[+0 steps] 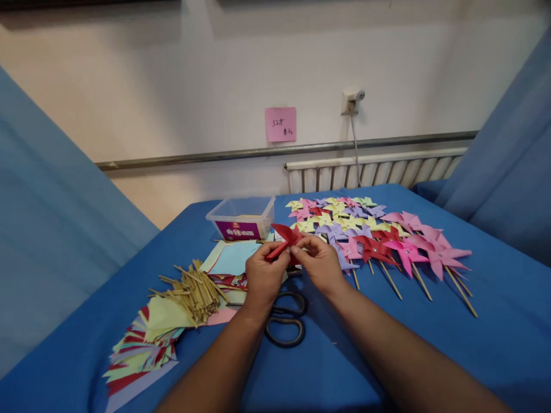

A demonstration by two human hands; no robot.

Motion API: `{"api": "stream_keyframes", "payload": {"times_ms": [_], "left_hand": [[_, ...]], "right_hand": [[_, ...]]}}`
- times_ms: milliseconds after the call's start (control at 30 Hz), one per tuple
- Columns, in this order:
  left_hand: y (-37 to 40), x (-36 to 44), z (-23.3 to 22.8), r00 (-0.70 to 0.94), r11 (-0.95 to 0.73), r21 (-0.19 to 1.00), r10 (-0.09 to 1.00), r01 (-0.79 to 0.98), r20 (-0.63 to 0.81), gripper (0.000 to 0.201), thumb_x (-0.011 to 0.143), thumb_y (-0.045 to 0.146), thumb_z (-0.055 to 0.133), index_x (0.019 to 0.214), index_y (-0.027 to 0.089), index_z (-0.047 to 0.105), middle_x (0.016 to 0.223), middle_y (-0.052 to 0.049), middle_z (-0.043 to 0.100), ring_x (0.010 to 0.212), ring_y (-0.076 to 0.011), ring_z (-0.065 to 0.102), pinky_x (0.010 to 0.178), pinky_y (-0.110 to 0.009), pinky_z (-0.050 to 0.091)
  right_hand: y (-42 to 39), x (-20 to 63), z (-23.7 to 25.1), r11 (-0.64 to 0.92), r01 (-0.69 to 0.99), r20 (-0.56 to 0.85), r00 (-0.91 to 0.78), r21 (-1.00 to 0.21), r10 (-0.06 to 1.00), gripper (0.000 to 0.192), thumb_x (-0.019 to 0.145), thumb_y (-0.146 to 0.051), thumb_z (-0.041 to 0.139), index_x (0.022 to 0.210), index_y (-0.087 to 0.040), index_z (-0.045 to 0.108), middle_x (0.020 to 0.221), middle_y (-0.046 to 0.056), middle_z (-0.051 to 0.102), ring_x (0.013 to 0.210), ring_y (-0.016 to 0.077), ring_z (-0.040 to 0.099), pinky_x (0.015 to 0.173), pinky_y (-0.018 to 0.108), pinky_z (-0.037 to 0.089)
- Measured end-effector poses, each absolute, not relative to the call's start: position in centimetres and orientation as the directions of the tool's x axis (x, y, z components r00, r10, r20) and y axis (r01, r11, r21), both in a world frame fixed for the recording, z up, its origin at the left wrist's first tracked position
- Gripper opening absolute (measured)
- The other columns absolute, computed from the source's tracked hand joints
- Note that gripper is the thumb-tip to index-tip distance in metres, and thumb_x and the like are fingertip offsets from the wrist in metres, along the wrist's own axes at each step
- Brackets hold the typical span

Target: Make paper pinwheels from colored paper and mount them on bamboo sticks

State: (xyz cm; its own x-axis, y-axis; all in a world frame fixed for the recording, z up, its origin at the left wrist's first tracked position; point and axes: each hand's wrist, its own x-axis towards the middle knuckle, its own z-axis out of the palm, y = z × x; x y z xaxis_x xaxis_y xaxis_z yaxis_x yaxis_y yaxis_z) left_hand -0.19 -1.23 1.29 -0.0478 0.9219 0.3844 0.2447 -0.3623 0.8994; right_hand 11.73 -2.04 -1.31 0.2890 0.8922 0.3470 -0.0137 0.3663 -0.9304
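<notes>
One blue bench, many pinwheels on its right side.
Box just above the frame's centre, sticks lower left, scissors below centre; at mid-frame, the left hand and right hand pinch red paper between their fingers.

Head-worn view (forward, downward) over table

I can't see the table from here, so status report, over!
Left hand, right hand: both pinching red folded paper. Scissors lying nearby, clear of the paper. Nothing seen blocking.
</notes>
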Motion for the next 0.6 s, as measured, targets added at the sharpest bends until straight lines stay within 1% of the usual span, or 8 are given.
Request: {"api": "stream_keyframes", "payload": {"times_ms": [100,200,267,333,433,467,533,600], "left_hand": [[-1.1,-0.2,1.2,-0.052,-0.34,0.919,0.933,0.199,0.356,0.012,0.066,0.025,0.069,0.074,0.017,0.071,0.069,0.0,0.068,0.067,-0.014,0.058,0.065,-0.023,0.044],[-0.8,-0.3,0.8,-0.051,-0.32,0.936,0.942,0.148,0.331,0.014,0.066,0.027,0.071,0.075,0.016,0.071,0.069,0.0,0.067,0.066,-0.0138,0.058,0.066,-0.024,0.045],[-0.6,-0.3,0.5,-0.04,-0.309,0.944,0.948,0.118,0.316,0.016,0.066,0.028,0.071,0.076,0.015,0.071,0.07,0.0,0.067,0.067,-0.0136,0.058,0.067,-0.024,0.045],[-0.5,-0.3,0.3,-0.031,-0.298,0.95,0.953,0.096,0.302,0.018,0.066,0.029,0.072,0.077,0.015,0.071,0.071,0.0,0.067,0.067,-0.0136,0.058,0.067,-0.024,0.045],[-0.5,-0.3,0.2,-0.031,-0.286,0.954,0.956,0.09,0.29,0.02,0.066,0.031,0.073,0.078,0.015,0.071,0.072,-0.001,0.068,0.068,-0.0136,0.058,0.067,-0.024,0.045],[-0.5,-0.3,0.2,-0.029,-0.287,0.954,0.957,0.092,0.29,0.02,0.066,0.031,0.073,0.078,0.015,0.071,0.071,-0.001,0.068,0.068,-0.0135,0.058,0.067,-0.024,0.044],[-0.6,-0.3,0.2,-0.023,-0.287,0.953,0.957,0.092,0.291,0.019,0.066,0.03,0.073,0.077,0.015,0.071,0.07,0.0,0.067,0.067,-0.0133,0.057,0.067,-0.024,0.044],[-0.6,-0.3,0.2,-0.02,-0.29,0.954,0.956,0.081,0.292,0.018,0.066,0.03,0.072,0.077,0.015,0.071,0.07,0.0,0.067,0.067,-0.0133,0.057,0.067,-0.024,0.044]], "right_hand": [[-2.0,11.4,-1.2,0.308,-0.184,0.263,0.232,-0.933,0.936,0.023,0.072,-0.04,0.069,0.069,-0.02,0.058,0.064,-0.002,0.06,0.06,0.0131,0.057,0.058,0.026,0.048],[-2.1,11.2,-1.2,0.302,-0.256,0.245,0.231,-0.918,0.942,0.026,0.069,-0.041,0.072,0.07,-0.02,0.057,0.062,-0.003,0.06,0.058,0.0123,0.056,0.055,0.025,0.048],[-2.1,11.1,-1.3,0.306,-0.318,0.231,0.252,-0.897,0.94,0.027,0.066,-0.039,0.075,0.075,-0.02,0.058,0.066,-0.002,0.062,0.061,0.0127,0.058,0.058,0.025,0.049],[-2.1,11.0,-1.3,0.309,-0.396,0.216,0.262,-0.865,0.941,0.035,0.063,-0.036,0.078,0.087,-0.021,0.058,0.072,-0.002,0.065,0.065,0.0136,0.062,0.062,0.027,0.052],[-2.1,10.9,-1.3,0.307,-0.467,0.206,0.256,-0.829,0.945,0.058,0.061,-0.031,0.079,0.113,-0.024,0.052,0.073,-0.005,0.067,0.068,0.0144,0.065,0.067,0.029,0.053],[-2.1,10.9,-1.3,0.305,-0.476,0.199,0.261,-0.825,0.945,0.064,0.061,-0.03,0.079,0.118,-0.024,0.05,0.073,-0.005,0.067,0.069,0.0146,0.066,0.068,0.029,0.054],[-2.1,11.0,-1.3,0.297,-0.49,0.18,0.272,-0.82,0.945,0.065,0.061,-0.031,0.08,0.118,-0.023,0.051,0.078,-0.003,0.069,0.072,0.0154,0.067,0.07,0.03,0.054],[-2.1,11.2,-1.3,0.272,-0.491,0.173,0.237,-0.828,0.956,0.053,0.06,-0.033,0.081,0.107,-0.021,0.059,0.084,0.0,0.071,0.075,0.0163,0.067,0.073,0.032,0.054]]}}
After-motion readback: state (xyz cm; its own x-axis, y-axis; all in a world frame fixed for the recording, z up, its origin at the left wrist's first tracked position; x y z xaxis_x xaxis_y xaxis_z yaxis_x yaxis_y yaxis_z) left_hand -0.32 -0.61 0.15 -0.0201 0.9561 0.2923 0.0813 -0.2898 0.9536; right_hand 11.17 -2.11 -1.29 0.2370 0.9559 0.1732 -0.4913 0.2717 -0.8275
